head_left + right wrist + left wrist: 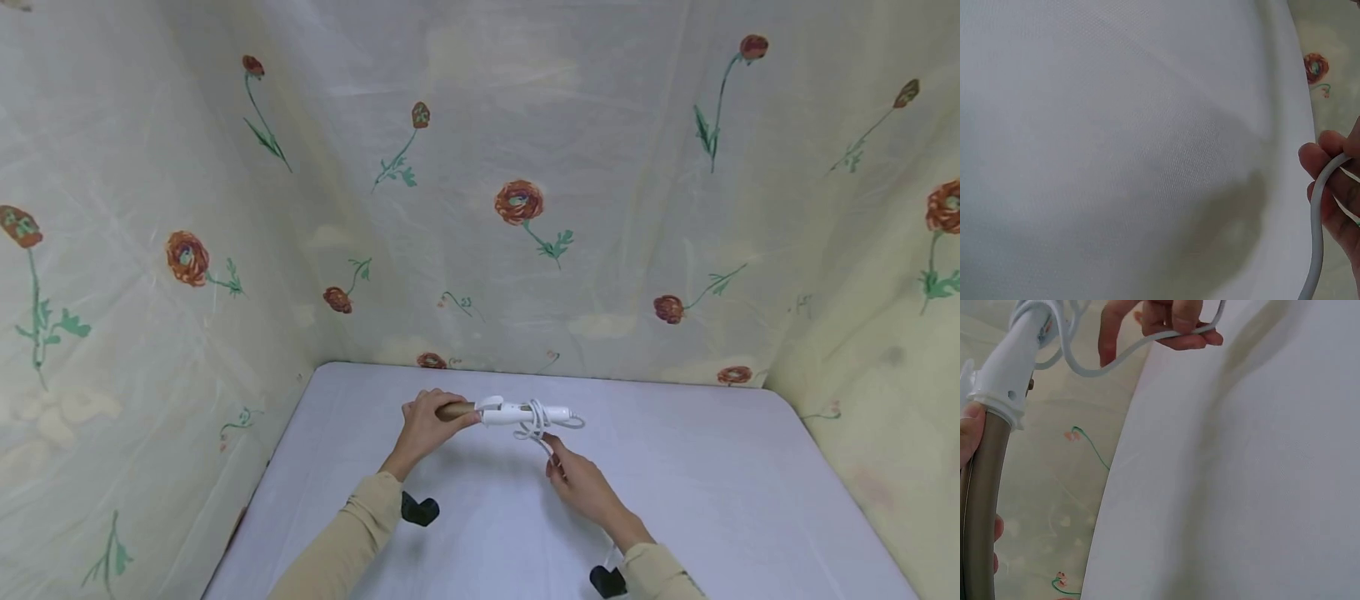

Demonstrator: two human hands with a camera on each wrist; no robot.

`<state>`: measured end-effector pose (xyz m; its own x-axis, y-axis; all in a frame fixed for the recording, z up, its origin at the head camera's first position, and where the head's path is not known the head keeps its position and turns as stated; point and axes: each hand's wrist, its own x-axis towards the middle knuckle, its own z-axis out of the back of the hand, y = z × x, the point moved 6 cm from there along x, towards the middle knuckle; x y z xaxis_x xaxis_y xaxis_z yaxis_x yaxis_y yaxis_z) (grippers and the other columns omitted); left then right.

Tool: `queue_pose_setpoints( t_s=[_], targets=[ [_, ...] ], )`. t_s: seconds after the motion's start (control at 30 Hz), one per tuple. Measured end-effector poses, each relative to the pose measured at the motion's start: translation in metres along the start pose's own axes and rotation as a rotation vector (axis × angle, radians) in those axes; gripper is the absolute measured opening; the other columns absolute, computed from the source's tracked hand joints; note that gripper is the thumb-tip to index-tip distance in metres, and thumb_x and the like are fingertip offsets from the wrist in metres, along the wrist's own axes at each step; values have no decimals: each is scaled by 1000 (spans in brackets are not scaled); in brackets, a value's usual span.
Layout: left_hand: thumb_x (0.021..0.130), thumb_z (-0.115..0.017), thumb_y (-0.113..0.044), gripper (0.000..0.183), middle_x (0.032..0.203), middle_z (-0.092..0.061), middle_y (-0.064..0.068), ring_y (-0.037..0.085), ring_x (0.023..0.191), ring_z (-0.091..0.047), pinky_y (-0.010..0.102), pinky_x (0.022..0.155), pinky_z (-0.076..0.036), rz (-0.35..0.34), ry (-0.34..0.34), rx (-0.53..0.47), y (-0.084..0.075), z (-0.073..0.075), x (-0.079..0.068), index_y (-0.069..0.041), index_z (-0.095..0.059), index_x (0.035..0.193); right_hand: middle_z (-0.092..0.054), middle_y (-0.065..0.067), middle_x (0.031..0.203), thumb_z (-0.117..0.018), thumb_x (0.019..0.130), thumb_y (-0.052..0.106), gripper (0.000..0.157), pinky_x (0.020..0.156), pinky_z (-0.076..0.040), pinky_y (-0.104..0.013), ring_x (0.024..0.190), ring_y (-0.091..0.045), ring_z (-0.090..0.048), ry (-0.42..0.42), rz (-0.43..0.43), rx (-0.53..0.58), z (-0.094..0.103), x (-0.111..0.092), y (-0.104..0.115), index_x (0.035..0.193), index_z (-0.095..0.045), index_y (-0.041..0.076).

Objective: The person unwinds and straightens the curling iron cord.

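My left hand [426,432] grips a curling iron [504,414] by its bronze barrel [988,494], thumb lying along it close to the white handle [1007,375]. The iron is held level above the table, handle pointing right. Loops of white cord [537,419] are wound round the handle. Just below and right of them, my right hand [583,487] pinches a length of this cord [1317,231] between thumb and fingers. In the left wrist view the cord sags from the handle across to the right hand's fingers [1185,340].
A white-covered table [750,492] lies beneath both hands. Cream curtains with red flowers [519,202] hang behind it and at both sides. Dark pieces show by the left wrist [420,510] and the right wrist [607,582].
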<state>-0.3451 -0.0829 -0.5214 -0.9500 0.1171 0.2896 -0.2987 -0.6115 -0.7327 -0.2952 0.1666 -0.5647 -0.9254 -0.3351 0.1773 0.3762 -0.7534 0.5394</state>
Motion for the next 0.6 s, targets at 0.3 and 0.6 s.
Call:
queue_pose_setpoints(
  t_s=[0.3,0.6],
  targets=[
    [71,-74,-57,45,92,-66,-6,14,87,-49,45,85,-24,2,-9,29,-1,-1,0,-22,-73,99,-62,1,94,-55,89,-1,47,71,-49,-27,79,-8,-57,-49,41,-24,1,-6,8,132,-50,18],
    [70,-74,-58,45,91,-65,-6,14,86,-47,45,86,-24,6,-17,64,-3,-5,1,-22,-73,99,-65,-5,93,-57,91,3,23,66,-48,-23,76,-7,-57,-52,-29,140,-4,-3,9,113,-58,9]
  ],
)
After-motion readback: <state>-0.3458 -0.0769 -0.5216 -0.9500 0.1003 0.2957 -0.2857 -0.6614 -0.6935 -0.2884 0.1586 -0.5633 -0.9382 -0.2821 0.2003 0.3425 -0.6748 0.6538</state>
